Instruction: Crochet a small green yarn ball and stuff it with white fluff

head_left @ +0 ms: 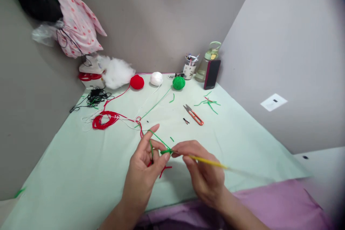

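Observation:
My left hand (145,165) pinches a small green crochet piece (166,151) between thumb and fingers, with green yarn (157,137) looped over the raised index finger and a red strand (165,169) hanging below. My right hand (203,172) is closed on a yellow crochet hook (207,162), its tip at the green piece. The green yarn runs back across the cloth to a green yarn ball (178,82).
On the pale green cloth (67,172) lie orange snips (194,114), green yarn scraps (208,102), a red yarn coil (104,119), black thread (95,97), red (137,82) and white (156,78) balls, stuffing (117,72), a pen cup (189,67), a bottle (207,63) and a phone (211,74).

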`<state>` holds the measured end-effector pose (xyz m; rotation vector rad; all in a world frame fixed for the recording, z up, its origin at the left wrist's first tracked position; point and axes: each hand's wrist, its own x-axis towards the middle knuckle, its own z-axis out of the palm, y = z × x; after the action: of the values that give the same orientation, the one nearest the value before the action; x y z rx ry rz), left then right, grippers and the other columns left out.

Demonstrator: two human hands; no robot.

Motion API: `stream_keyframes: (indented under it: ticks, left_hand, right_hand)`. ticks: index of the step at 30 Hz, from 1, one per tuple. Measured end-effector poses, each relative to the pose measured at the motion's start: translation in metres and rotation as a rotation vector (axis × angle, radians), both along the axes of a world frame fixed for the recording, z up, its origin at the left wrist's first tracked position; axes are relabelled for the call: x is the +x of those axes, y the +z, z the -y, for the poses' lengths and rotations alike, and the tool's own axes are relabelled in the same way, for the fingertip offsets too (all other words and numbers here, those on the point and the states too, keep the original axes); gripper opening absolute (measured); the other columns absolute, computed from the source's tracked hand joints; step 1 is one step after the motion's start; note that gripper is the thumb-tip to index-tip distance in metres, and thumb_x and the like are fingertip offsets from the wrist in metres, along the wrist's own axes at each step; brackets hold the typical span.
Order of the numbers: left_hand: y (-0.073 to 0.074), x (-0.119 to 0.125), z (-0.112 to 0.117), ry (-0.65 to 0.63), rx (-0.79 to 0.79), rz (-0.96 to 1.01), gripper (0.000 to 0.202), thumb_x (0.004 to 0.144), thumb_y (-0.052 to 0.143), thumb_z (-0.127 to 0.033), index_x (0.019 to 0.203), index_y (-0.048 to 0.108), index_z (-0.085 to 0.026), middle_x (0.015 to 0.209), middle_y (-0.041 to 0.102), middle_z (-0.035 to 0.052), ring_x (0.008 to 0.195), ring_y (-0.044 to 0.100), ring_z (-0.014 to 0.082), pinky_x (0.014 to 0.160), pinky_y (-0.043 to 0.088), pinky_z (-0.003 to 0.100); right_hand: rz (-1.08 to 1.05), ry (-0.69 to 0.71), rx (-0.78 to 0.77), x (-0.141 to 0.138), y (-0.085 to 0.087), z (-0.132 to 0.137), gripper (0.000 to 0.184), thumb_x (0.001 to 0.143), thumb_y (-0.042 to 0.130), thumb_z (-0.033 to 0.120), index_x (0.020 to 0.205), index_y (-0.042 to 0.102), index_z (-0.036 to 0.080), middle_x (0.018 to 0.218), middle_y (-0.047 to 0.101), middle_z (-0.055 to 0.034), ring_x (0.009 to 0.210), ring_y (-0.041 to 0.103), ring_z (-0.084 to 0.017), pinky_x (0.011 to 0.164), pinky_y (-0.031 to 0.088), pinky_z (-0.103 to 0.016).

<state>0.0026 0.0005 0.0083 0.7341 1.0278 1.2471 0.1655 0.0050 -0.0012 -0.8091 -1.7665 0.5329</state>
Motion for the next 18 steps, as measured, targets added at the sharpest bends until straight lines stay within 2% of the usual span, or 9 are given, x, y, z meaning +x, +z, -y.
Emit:
stream_keyframes:
  ticks: [1, 3, 6, 9, 11, 13, 15, 17, 18]
  left_hand:
    - [0.0, 0.0, 0.0, -0.002, -0.014, 0.034, 0.073, 0.079, 0.086, -0.028, 0.145, 0.056, -0.032, 0.086, 0.058, -0.0037, 0.068, 0.051, 0.0079, 0.068, 0.048, 0.02]
    - [0.001, -0.001, -0.001, -0.058, -0.081, 0.136, 0.079, 0.075, 0.089, -0.029, 0.147, 0.055, -0.031, 0.084, 0.056, -0.0041, 0.064, 0.049, 0.0063, 0.061, 0.044, 0.017]
    - [0.004, -0.006, -0.006, -0.173, -0.174, 0.261, 0.076, 0.074, 0.09, -0.031, 0.143, 0.059, -0.023, 0.083, 0.054, -0.0045, 0.051, 0.033, -0.0001, 0.046, 0.027, 0.014]
    - [0.008, -0.008, -0.008, -0.178, -0.166, 0.271, 0.063, 0.079, 0.086, -0.028, 0.138, 0.063, -0.023, 0.083, 0.055, -0.005, 0.045, 0.02, -0.0031, 0.043, 0.02, 0.015]
    - [0.011, -0.006, -0.007, -0.142, -0.136, 0.225, 0.061, 0.08, 0.085, -0.026, 0.137, 0.064, -0.026, 0.083, 0.057, -0.005, 0.046, 0.023, -0.0022, 0.044, 0.024, 0.015]
    - [0.011, -0.002, -0.004, -0.096, -0.108, 0.171, 0.06, 0.079, 0.086, -0.026, 0.136, 0.066, -0.027, 0.084, 0.06, -0.0035, 0.052, 0.038, 0.0016, 0.05, 0.035, 0.015]
    - [0.01, 0.002, -0.001, -0.053, -0.081, 0.137, 0.058, 0.079, 0.086, -0.026, 0.134, 0.067, -0.027, 0.088, 0.063, -0.0013, 0.069, 0.055, 0.0081, 0.063, 0.046, 0.017]
    - [0.007, 0.004, 0.0, -0.028, -0.059, 0.141, 0.06, 0.079, 0.086, -0.026, 0.135, 0.066, -0.028, 0.091, 0.064, -0.0009, 0.079, 0.059, 0.0108, 0.071, 0.049, 0.019]
    - [0.005, 0.004, 0.0, -0.035, -0.06, 0.158, 0.061, 0.079, 0.086, -0.026, 0.136, 0.065, -0.029, 0.09, 0.064, -0.0017, 0.074, 0.057, 0.0088, 0.068, 0.047, 0.018]
  right_hand:
    - [0.114, -0.029, 0.104, 0.0, -0.002, 0.002, 0.03, 0.099, 0.056, 0.01, 0.12, 0.071, 0.024, 0.101, 0.075, -0.0074, 0.091, 0.073, -0.019, 0.078, 0.061, -0.029]
    - [0.211, -0.066, 0.185, 0.0, -0.005, 0.004, 0.035, 0.094, 0.063, 0.007, 0.121, 0.074, 0.028, 0.106, 0.076, -0.0069, 0.095, 0.074, -0.02, 0.08, 0.062, -0.029]
    - [0.051, -0.081, 0.075, 0.0, -0.004, 0.002, 0.032, 0.097, 0.061, 0.01, 0.118, 0.075, 0.03, 0.102, 0.075, -0.0053, 0.093, 0.074, -0.021, 0.08, 0.063, -0.032]
    - [-0.253, -0.04, -0.144, -0.001, 0.002, -0.006, 0.024, 0.103, 0.054, 0.016, 0.109, 0.074, 0.025, 0.09, 0.072, -0.005, 0.076, 0.07, -0.017, 0.07, 0.061, -0.032]
    - [-0.423, 0.057, -0.305, -0.004, 0.006, -0.011, 0.02, 0.102, 0.058, 0.021, 0.101, 0.077, 0.023, 0.088, 0.071, -0.0056, 0.07, 0.067, -0.016, 0.067, 0.059, -0.032]
    - [-0.438, 0.113, -0.361, -0.006, 0.008, -0.012, 0.017, 0.1, 0.063, 0.024, 0.098, 0.08, 0.023, 0.091, 0.073, -0.0074, 0.074, 0.068, -0.017, 0.066, 0.058, -0.031]
    - [-0.348, 0.071, -0.308, -0.008, 0.007, -0.009, 0.018, 0.099, 0.064, 0.02, 0.101, 0.081, 0.025, 0.092, 0.075, -0.0076, 0.08, 0.07, -0.019, 0.068, 0.058, -0.031]
    - [-0.217, -0.001, -0.173, -0.008, 0.006, -0.004, 0.026, 0.097, 0.064, 0.014, 0.111, 0.08, 0.029, 0.096, 0.077, -0.0074, 0.086, 0.072, -0.02, 0.072, 0.059, -0.032]
    - [-0.14, -0.026, -0.107, -0.007, 0.006, -0.001, 0.03, 0.096, 0.065, 0.012, 0.115, 0.079, 0.03, 0.099, 0.077, -0.0076, 0.089, 0.073, -0.021, 0.074, 0.06, -0.033]
